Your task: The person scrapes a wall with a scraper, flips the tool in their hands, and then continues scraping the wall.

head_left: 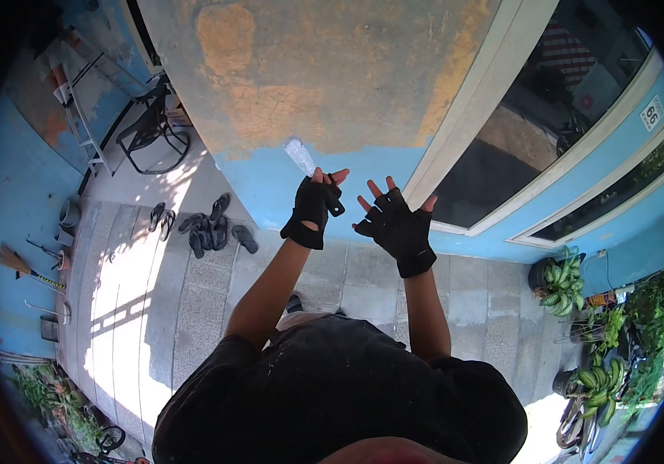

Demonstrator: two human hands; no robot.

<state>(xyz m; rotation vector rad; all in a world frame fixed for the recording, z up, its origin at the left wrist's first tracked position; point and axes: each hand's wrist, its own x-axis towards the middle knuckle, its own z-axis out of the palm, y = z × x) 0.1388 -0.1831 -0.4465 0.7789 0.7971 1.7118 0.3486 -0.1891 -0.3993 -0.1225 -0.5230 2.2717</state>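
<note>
My left hand point(313, 207), in a black fingerless glove, is closed around the dark handle of a putty knife. The wide metal blade of the putty knife point(299, 155) points up and left, in front of the wall point(332, 85); I cannot tell whether it touches. Grey and orange-brown patches cover the upper wall, and light blue paint point(378, 164) the lower part. Gloved the same way, my right hand point(398, 230) is held up with its fingers spread and nothing in it, near the pale window frame point(456, 124).
Several sandals point(212, 228) lie on the paved floor point(320, 271) at left. Beyond them are a black chair point(158, 127), a ladder point(83, 127) and another person's legs point(59, 83). A broom point(16, 261) leans at far left. Potted plants point(563, 280) line the right side.
</note>
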